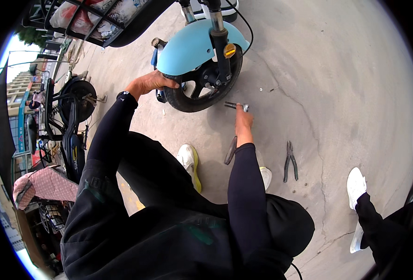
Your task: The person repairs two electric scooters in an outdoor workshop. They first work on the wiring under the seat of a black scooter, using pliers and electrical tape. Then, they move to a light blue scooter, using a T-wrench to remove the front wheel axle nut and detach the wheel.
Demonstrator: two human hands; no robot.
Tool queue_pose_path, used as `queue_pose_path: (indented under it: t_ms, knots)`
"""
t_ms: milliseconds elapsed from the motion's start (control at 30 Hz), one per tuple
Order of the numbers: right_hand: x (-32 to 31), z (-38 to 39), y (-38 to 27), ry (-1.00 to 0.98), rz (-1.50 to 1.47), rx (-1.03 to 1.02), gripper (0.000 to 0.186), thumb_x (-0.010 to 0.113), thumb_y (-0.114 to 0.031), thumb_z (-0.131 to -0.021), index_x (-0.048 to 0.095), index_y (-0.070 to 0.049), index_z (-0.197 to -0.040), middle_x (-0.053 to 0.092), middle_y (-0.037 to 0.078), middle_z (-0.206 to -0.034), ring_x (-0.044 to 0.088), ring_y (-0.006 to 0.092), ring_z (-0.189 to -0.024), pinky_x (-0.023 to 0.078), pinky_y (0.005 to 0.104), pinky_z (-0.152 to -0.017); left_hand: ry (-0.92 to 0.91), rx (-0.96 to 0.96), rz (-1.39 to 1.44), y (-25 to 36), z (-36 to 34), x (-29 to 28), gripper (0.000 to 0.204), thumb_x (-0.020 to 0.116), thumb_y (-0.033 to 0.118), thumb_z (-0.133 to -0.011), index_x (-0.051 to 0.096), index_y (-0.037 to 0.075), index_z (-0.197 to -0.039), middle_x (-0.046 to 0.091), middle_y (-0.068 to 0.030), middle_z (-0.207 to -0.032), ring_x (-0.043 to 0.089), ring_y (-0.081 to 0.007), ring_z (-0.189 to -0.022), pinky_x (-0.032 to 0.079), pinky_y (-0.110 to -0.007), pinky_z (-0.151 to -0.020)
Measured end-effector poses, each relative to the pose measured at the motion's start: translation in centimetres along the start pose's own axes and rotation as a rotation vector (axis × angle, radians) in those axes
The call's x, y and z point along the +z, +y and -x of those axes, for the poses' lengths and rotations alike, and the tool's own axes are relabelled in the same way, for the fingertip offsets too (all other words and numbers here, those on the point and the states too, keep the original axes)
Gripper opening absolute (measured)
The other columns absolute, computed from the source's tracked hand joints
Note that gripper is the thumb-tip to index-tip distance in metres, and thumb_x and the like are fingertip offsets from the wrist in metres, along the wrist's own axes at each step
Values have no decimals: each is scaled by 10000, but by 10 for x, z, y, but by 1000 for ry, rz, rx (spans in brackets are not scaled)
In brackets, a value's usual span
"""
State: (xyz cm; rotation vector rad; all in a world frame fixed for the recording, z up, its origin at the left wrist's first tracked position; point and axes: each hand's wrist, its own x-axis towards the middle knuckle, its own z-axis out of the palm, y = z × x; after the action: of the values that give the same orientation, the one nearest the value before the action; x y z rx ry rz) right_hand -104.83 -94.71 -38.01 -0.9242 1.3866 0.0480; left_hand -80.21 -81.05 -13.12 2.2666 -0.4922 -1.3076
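Observation:
In front of me stands a scooter's front wheel (188,101) with a black tire, under a light blue fender (188,46). My left hand (151,83) grips the tire's left side; the thumb lies over the rubber and the other fingers are mostly hidden. Just right of the wheel, apart from it, my right hand (244,120) is closed around a ratchet wrench (231,150). The wrench's socket points left toward the axle area, and its dark handle sticks out below my fist. A black fork leg (221,51) with an orange reflector (230,50) runs down to the hub.
Pliers (290,163) lie on the concrete ground (337,116) to my right. A small nut (261,89) sits beyond them. Another person's white shoe (356,187) is at the right. A basket (99,21) with bags overhangs the upper left; a parked black two-wheeler (69,121) stands left.

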Motion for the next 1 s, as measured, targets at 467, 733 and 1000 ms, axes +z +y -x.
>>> queue_pose_path:
  t_ms: [467, 733, 1000]
  knots:
    - [61, 9, 67, -526, 360, -24, 406, 609, -490, -931, 501, -104, -871, 453, 34, -624, 468, 180, -462, 387, 329, -399, 326, 180, -845, -17, 40, 39, 575, 675, 595, -802, 754, 27, -852, 711, -166, -789, 700, -354, -798, 551, -418, -682]
    - [104, -7, 57, -694, 806, -667, 449, 591, -377, -958, 519, 10, -1175, 607, 123, -1003, 634, 211, -807, 515, 354, -672, 564, -298, -1182, -8, 115, 219, 218, 733, 298, -777, 758, 92, -846, 712, -120, -938, 643, -300, -997, 490, -495, -873]
    - [85, 47, -14, -907, 1072, -285, 526, 599, -323, -961, 530, 32, -1343, 649, 123, -1161, 652, 207, -991, 520, 335, -759, 519, 1062, 73, -42, 294, 84, 263, 659, 234, -927, 610, 28, -1084, 645, -108, -956, 643, -284, -884, 508, -379, -647]
